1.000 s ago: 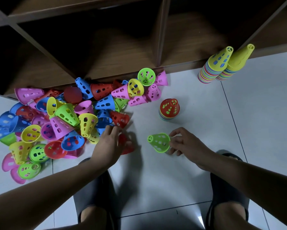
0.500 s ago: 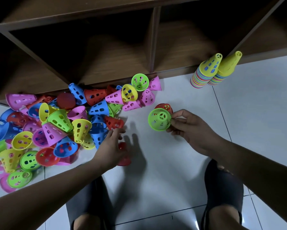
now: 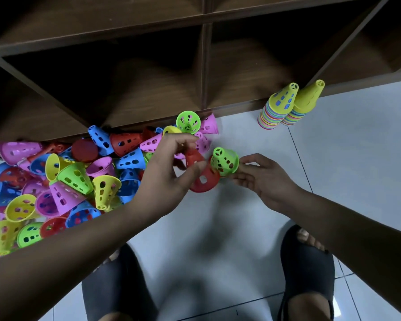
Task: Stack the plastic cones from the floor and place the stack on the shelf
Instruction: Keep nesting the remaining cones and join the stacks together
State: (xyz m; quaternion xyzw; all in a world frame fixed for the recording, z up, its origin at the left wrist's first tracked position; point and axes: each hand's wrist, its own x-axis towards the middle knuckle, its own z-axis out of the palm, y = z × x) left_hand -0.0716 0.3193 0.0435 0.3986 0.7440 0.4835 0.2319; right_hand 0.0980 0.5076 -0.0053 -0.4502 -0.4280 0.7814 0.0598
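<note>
A wooden shelf [image 3: 148, 93] of open cubbies runs along the far edge of the tiled floor [image 3: 334, 158]. A loose pile of perforated plastic cones [image 3: 74, 181] in pink, blue, yellow, green and red spreads against its base on the left, too tangled to count. Two tall finished stacks [image 3: 276, 110] [image 3: 303, 105] stand side by side at the shelf's foot on the right. Two dark slippers [image 3: 308, 262] [image 3: 116, 286] show at the near edge.

Between pile and stacks, the left hand [image 3: 169, 172] pinches one red cone [image 3: 202, 177], thumb across its wall. Just beside it, the right hand [image 3: 264, 179] holds one green cone [image 3: 225, 162] at its rim, tip up; whatever is beneath it is hidden.
</note>
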